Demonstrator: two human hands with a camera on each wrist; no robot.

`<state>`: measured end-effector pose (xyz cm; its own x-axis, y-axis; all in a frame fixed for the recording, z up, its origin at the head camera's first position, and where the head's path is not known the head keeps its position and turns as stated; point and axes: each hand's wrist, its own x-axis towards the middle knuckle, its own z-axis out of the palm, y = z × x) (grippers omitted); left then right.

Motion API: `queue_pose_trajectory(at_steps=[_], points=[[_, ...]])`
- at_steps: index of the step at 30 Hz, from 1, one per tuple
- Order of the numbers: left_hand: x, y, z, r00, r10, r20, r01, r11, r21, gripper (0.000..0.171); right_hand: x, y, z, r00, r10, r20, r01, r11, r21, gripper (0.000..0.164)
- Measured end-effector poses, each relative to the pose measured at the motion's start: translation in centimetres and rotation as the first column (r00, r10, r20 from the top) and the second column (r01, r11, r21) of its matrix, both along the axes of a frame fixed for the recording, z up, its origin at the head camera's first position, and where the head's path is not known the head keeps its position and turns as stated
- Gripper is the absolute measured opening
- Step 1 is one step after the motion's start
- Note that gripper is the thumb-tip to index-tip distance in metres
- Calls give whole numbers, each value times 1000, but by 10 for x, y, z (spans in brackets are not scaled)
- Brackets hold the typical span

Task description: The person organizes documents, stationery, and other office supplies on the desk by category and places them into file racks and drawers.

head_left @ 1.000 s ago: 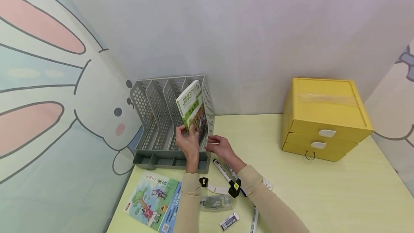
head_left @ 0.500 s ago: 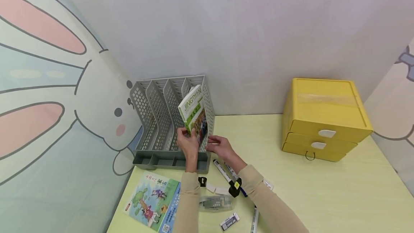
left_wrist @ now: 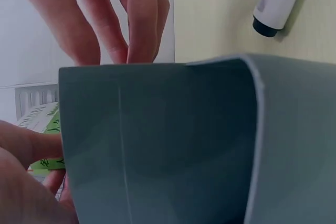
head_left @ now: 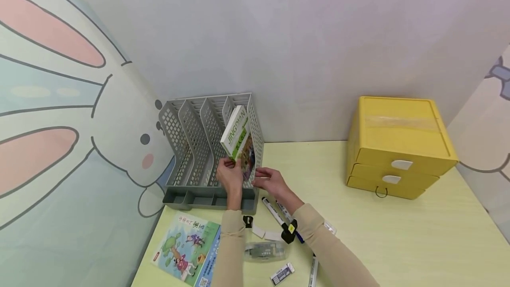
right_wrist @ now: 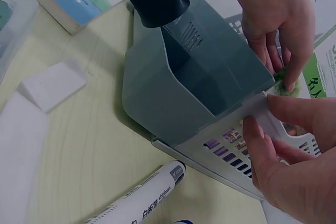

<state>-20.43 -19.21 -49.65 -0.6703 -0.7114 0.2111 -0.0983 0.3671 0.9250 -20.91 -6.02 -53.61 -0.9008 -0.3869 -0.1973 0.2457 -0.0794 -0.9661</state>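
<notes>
A green-and-white book (head_left: pixel 240 134) stands tilted in the right-hand compartment of a grey file rack (head_left: pixel 190 128). My left hand (head_left: pixel 231 177) pinches the book low on its near edge, thumb on the cover. In the right wrist view, the left hand's fingertips reach the green cover (right_wrist: pixel 313 77) behind the rack's front tray (right_wrist: pixel 231 61). My right hand (head_left: pixel 272 183) holds the front edge of the rack's right side wall, thumb on one side and fingers on the perforated outer face. The book's lower part is hidden by the left hand and the rack.
A picture book (head_left: pixel 187 247) lies at the front left. Between the forearms are a clear case (head_left: pixel 264 251), a boxed eraser (head_left: pixel 283 273), white blocks (head_left: pixel 273 236) and whiteboard markers (head_left: pixel 272 209). A yellow drawer box (head_left: pixel 400 145) stands at the right.
The book has sunk a little lower into the compartment and swung slightly to the right, its top lower than before. My left hand moves slightly with it; the right hand stays at the wall.
</notes>
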Motion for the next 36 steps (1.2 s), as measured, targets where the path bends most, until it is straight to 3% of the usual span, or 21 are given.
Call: queue_pose_trajectory(at_steps=[6,21,36], points=[[-3,-1,-1,1000,1,-31,0,1000,5,15,0,0,0,1000,7,-4,-7,1000,2,53],[-7,0,1,1000,-3,-31,4,1000,27,20,0,1,1,1000,13,-14,-13,1000,2,54],[-4,2,-11,993,-6,-122,-3,997,-75,21,-1,2,3,1000,19,-5,-19,1000,4,53]])
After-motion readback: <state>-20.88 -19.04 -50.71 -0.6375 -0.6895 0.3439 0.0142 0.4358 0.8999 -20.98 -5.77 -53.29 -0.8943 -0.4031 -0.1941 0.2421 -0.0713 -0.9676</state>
